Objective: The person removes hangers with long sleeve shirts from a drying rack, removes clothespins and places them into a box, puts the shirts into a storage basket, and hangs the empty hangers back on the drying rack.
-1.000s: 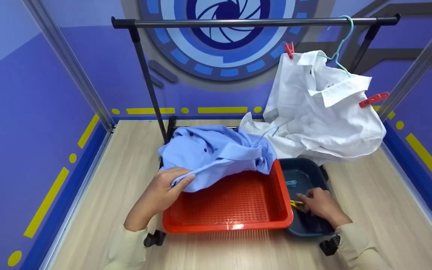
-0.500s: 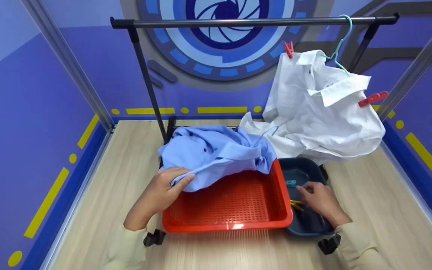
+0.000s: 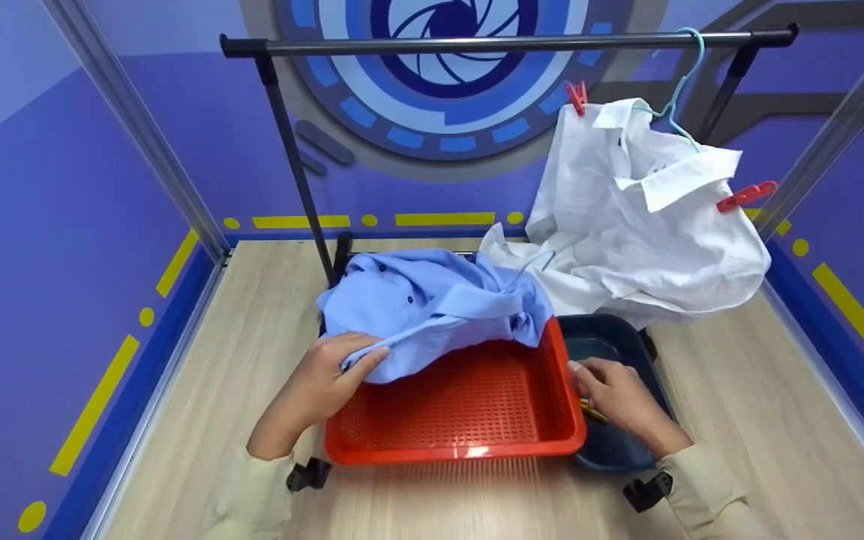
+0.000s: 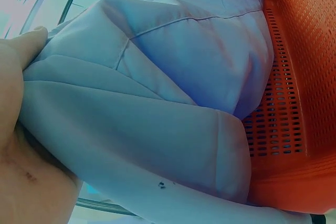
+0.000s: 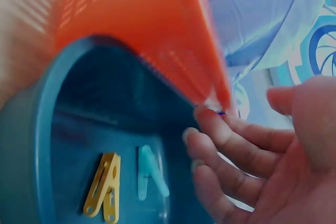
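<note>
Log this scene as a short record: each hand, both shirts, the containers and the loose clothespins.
Left hand: grips the near edge of the blue shirt
Right hand: over the dark tray, close to the red basket; holds nothing visible
Blue shirt: bunched over the basket's far part
White shirt: on a teal hanger from the rack bar, with red clothespins at both shoulders
Containers: basket left of tray, head view
Loose clothespins: yellow clothespin and light-blue clothespin, both in the tray
</note>
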Action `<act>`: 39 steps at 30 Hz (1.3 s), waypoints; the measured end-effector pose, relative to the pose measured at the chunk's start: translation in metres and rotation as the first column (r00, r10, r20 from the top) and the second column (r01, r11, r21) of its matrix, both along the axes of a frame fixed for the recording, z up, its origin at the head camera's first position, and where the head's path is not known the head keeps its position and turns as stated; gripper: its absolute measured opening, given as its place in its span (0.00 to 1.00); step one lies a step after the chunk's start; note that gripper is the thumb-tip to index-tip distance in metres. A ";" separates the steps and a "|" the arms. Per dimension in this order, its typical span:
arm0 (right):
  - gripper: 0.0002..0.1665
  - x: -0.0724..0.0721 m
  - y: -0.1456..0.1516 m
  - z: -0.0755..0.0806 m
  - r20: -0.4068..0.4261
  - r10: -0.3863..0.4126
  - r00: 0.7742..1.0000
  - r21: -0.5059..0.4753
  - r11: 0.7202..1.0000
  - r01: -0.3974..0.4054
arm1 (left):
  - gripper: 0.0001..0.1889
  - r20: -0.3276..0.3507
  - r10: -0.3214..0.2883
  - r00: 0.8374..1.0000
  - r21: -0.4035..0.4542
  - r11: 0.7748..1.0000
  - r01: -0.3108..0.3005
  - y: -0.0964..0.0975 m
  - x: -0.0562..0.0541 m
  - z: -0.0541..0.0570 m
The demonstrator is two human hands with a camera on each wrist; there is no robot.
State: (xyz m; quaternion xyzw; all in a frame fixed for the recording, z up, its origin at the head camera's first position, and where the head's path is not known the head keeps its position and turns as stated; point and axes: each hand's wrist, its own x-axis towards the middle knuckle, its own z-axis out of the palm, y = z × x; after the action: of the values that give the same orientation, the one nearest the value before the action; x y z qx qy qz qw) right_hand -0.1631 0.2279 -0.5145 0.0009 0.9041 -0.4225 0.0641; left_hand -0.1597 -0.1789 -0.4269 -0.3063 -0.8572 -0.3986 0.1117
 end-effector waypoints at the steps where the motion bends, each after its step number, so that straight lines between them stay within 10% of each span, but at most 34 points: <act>1: 0.19 0.001 -0.002 0.000 0.008 0.009 1.000 -0.007 1.000 -0.009 | 0.09 0.005 0.001 1.000 -0.002 1.000 -0.001 0.000 0.000 0.000; 39: 0.28 0.008 -0.013 -0.015 0.027 -0.009 1.000 -0.095 0.995 0.011 | 0.07 -0.098 0.239 0.966 -0.120 0.961 -0.250 0.013 -0.003 0.006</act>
State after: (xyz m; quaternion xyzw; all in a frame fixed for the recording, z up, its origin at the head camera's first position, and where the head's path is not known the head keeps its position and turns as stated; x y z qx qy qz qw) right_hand -0.1548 0.2145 -0.5296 0.0078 0.8820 -0.4654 0.0738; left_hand -0.1630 -0.1655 -0.4208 -0.2209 -0.9075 -0.3117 0.1748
